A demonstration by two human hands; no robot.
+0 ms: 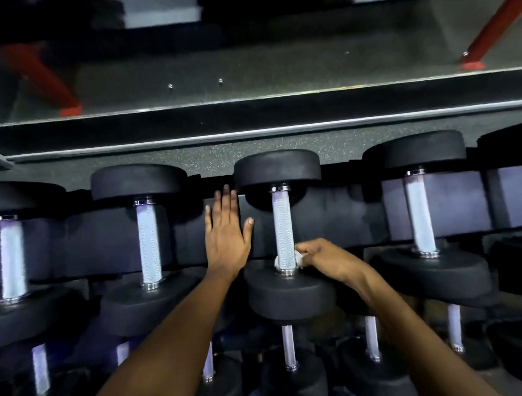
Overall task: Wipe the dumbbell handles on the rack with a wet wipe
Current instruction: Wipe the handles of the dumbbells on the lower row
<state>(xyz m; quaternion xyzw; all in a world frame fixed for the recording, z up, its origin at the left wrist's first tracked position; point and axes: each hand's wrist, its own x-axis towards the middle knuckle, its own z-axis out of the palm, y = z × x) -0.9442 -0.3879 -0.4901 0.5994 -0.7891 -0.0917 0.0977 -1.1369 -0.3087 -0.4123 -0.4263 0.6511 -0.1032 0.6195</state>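
Up close, a white wet wipe (296, 259) wraps the near end of the knurled silver handle (283, 228) of a black round-headed dumbbell (285, 237) on the top tier of the dark rack (327, 212). My right hand (325, 258) pinches that wipe around the handle, just above the near head. My left hand (227, 230) lies flat and spread, fingers loose, on the rack just beside it. Matching dumbbells flank it on both sides, more below.
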